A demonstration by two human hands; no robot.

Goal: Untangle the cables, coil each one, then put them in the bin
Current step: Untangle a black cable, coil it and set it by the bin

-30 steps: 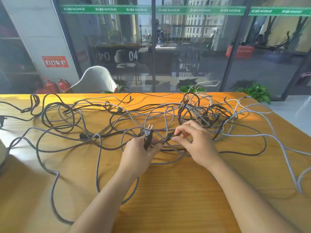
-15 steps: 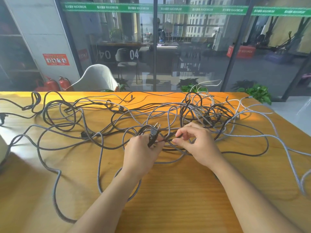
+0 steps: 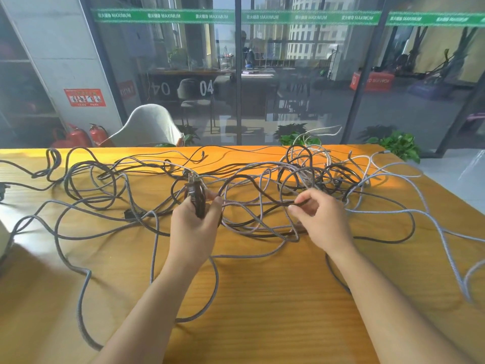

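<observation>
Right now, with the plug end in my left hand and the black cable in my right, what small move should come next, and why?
Probably bring the right hand back toward the left hand to lay one loop beside the black plug. The black cable runs slack between them, while its far part enters the knotted pile of black and grey cables.

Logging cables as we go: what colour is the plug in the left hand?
Black plug, gripped in the left hand; seen in the head view.
</observation>
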